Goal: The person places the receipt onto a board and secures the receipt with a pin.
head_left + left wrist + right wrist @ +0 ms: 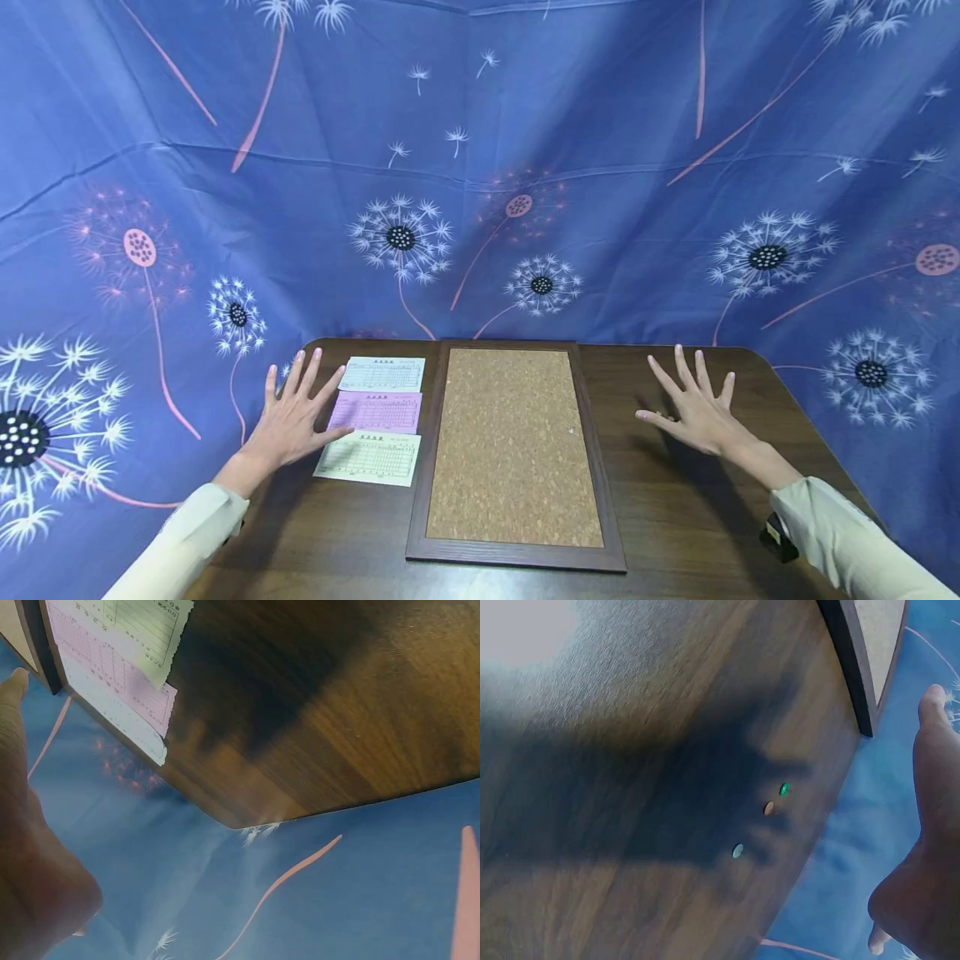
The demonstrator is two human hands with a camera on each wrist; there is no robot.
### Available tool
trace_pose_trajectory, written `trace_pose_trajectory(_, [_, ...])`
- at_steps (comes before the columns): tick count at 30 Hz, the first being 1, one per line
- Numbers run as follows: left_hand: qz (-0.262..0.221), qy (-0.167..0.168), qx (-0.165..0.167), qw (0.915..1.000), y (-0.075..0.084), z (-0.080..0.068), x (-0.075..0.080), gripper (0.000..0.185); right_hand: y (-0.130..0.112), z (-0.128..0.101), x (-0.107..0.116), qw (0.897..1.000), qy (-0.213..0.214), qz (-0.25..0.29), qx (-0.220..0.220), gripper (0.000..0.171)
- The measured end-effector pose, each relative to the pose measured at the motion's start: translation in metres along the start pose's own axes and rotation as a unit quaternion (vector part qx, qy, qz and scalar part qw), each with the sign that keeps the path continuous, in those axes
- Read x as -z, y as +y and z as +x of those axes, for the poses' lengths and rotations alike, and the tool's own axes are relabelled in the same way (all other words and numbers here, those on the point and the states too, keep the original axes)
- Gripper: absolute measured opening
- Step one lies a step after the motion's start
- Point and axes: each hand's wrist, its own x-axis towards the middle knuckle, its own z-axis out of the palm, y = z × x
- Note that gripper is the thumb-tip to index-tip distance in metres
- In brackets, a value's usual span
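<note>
The left hand (288, 425) hung spread-fingered beside and partly over a column of printed slips — pale blue (382, 374) farthest, pink (382, 412) between, pale green (371, 457) nearest — holding none of them. The right hand (701, 417) was likewise splayed and gripped nothing; near its shadow lay a green disc (784, 789), an orange disc (769, 808) and a pale disc (738, 850), possibly thumbtacks.

The slips looked light, limp and easily creased or torn, best pinched at a corner. The discs seemed hard and slippery, best taken by their rims. Between the hands lay the framed cork board (516, 450), probably stiff and fairly light, best held by its dark frame (517, 554).

The wood-grain tabletop (322, 542) looked smooth and faintly glossy — behind it hung a blue dandelion-print cloth (637, 250).
</note>
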Motion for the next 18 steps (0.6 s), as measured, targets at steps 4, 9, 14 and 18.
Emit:
trace_pose_trajectory(4, [-0.009,0.004,0.000,1.0000,0.001,-0.005,0.003,0.105,-0.004,-0.002,0.001,1.000,0.002,0.021,0.002,0.101])
trace_pose_trajectory(9, [-0.027,0.008,0.003,0.9996,0.001,-0.011,0.005,0.107,-0.007,-0.006,0.004,0.999,0.001,0.049,-0.001,0.100])
trace_pose_trajectory(14, [-0.047,-0.006,0.012,0.9988,0.001,-0.021,0.007,0.105,-0.009,-0.009,0.003,0.996,0.012,0.089,0.000,0.098])
trace_pose_trajectory(18, [-0.066,-0.019,0.020,0.9974,0.003,-0.028,0.007,0.105,-0.010,-0.012,0.000,0.992,0.019,0.121,0.006,0.098])
